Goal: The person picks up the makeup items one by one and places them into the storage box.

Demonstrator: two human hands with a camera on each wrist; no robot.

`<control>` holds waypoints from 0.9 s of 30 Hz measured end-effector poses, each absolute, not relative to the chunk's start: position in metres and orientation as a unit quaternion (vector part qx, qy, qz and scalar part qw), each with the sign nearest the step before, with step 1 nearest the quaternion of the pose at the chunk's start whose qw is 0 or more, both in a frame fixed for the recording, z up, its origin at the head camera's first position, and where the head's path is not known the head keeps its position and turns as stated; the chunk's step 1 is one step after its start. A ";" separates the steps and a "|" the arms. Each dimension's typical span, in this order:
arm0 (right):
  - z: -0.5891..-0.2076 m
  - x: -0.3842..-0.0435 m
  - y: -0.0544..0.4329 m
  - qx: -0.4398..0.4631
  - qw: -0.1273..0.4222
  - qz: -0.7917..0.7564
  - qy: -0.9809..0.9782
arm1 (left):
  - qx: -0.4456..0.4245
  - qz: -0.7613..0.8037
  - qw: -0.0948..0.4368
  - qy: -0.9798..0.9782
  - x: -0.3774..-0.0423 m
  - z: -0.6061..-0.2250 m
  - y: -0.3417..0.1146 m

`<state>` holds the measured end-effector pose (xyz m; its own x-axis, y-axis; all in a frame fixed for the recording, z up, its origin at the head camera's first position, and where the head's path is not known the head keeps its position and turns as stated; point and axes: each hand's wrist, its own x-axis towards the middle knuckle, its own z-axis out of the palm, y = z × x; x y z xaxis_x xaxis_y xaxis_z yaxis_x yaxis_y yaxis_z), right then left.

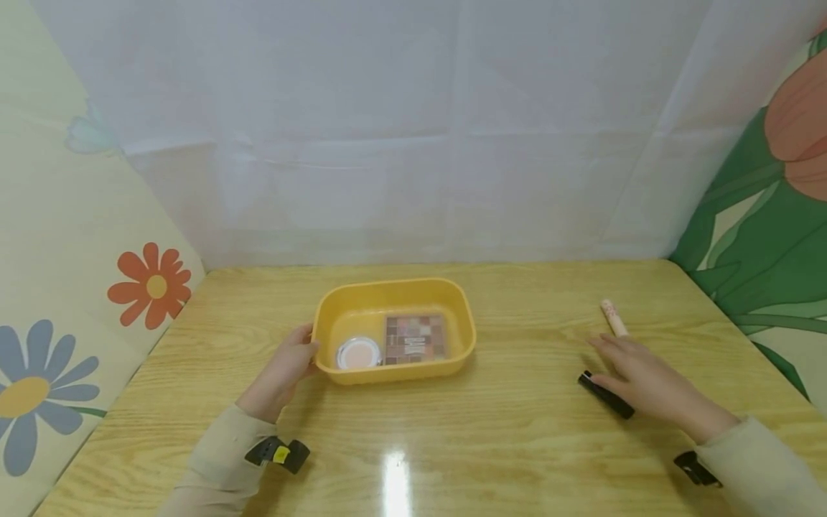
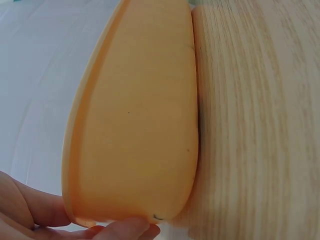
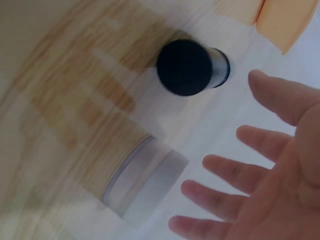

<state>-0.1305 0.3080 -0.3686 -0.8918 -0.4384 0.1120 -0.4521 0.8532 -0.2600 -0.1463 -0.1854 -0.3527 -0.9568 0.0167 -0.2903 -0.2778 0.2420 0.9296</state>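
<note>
My left hand [image 1: 289, 365] grips the left end of a yellow plastic basket [image 1: 394, 373]; in the left wrist view its fingers [image 2: 47, 207] bend around the rim and end wall. Inside the basket lie a round compact [image 1: 359, 354] with a pale pink center and, beside it, a square eyeshadow palette [image 1: 416, 339]. Over to the right, my right hand [image 1: 652, 380] holds nothing, its fingers spread. Near its thumb is a black tube [image 1: 606, 396], whose round dark end [image 3: 184, 67] faces the right wrist camera. Beyond the fingertips lies a pale pink tube [image 1: 613, 317], partly covered by the hand.
Everything stands on a wood-grain table [image 1: 517, 445]. A white cloth [image 1: 413, 158] hangs behind it, with flower-printed panels on the left [image 1: 71, 251] and right [image 1: 762, 237]. Both wrists wear black straps.
</note>
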 end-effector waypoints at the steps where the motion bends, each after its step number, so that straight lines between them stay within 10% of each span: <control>1: -0.369 -0.131 0.309 0.227 0.026 0.140 -0.964 | -0.084 0.609 0.121 0.779 -0.146 -0.353 -0.185; 27: -0.384 -0.136 0.339 0.159 0.007 0.134 -0.978 | -0.080 0.610 0.122 0.779 -0.146 -0.356 -0.187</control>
<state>-0.1361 0.3389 -0.3844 -0.9495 -0.3089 0.0554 -0.3124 0.9136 -0.2602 -0.1463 -0.1871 -0.3556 -0.9575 0.0236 -0.2874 -0.2732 0.2441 0.9305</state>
